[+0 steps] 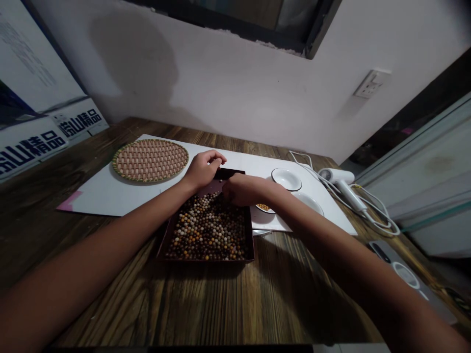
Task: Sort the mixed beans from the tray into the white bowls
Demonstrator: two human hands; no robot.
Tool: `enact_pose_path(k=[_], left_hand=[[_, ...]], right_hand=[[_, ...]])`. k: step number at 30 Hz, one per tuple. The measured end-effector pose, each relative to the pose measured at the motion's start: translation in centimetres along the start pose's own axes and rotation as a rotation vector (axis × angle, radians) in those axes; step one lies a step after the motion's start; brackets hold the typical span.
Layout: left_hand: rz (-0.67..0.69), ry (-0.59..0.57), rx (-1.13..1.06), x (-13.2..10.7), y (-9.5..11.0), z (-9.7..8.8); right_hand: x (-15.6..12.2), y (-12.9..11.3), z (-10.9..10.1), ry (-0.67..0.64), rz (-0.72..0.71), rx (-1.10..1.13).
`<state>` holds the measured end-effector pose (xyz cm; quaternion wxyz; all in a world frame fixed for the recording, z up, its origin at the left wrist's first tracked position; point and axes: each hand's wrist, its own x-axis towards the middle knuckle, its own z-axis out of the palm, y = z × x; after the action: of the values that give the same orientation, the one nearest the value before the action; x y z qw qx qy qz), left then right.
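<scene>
A dark, shallow box holds many small round beads in brown, cream and orange. My right hand reaches into its far right part, fingers bent down and closed at the beads. Whatever they grip is hidden. Above the far left edge of the box is my left hand, its fingers curled in toward the thumb; I cannot make out anything in them. Beyond my right wrist stand white dark-rimmed bowls, one farther back and one with yellow-orange beads, partly covered by my arm.
A round woven mat lies on the white board at left. To the right are a white hair dryer with its cord and a grey device. Printed cartons stand at far left, and a wall rises behind the wooden table.
</scene>
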<state>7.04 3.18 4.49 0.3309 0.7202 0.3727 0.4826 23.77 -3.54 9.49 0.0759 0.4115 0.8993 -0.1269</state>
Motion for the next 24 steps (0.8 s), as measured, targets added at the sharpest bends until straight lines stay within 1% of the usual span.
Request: enact_pose_path(k=[4, 10, 20, 24], left_hand=[[-0.006, -0.005, -0.003, -0.03, 0.08, 0.02], [-0.003, 0.002, 0.001, 0.01, -0.02, 0.10], [-0.010, -0.006, 0.000, -0.03, 0.24, 0.04], [0.002, -0.009, -0.015, 0.00, 0.10, 0.07]], right_hand=[[0.14, 0.39, 0.54, 0.001, -0.039, 0.020], [-0.09, 0.39, 0.67, -0.018, -0.108, 0.027], [-0.14, -0.04, 0.82, -0.043, -0.121, -0.031], [-0.25, 0.20, 0.81, -0.058, -0.087, -0.077]])
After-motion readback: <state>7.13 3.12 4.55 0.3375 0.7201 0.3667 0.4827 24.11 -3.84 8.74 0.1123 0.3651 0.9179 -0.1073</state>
